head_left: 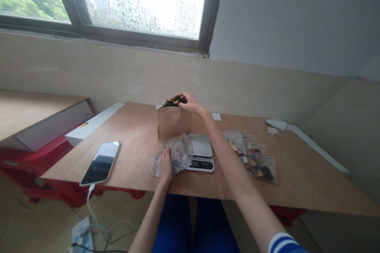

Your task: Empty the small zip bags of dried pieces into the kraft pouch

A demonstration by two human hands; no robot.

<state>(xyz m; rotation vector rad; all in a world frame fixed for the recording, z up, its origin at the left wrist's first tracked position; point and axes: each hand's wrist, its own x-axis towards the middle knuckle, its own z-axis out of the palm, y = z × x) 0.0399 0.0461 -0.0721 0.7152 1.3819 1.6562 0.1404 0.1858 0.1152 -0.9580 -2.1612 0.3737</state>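
An upright brown kraft-paper bag (173, 122) stands near the middle of the pale wooden table (297, 174), its base just beside the far left corner of a flat white digital kitchen scale (202, 151). The right hand (190, 102) reaches over the bag's open mouth, fingers pinched on a small clump of dark dried pieces (175, 101) right at the rim. Nearer the table's front edge, the left hand (166, 166) presses down on a crumpled clear plastic zip bag (173, 156) that holds more mixed dried bits, gripping its near side. As far as can be judged, the work is under way: some material sits at the paper bag's mouth, while the clear bag is far from drained; how full the paper bag is cannot be told. To the right lie several more clear red-striped zip bags of dried pieces (252, 156). At the left, a dark-screened smartphone (101, 163) rests on its white cable.
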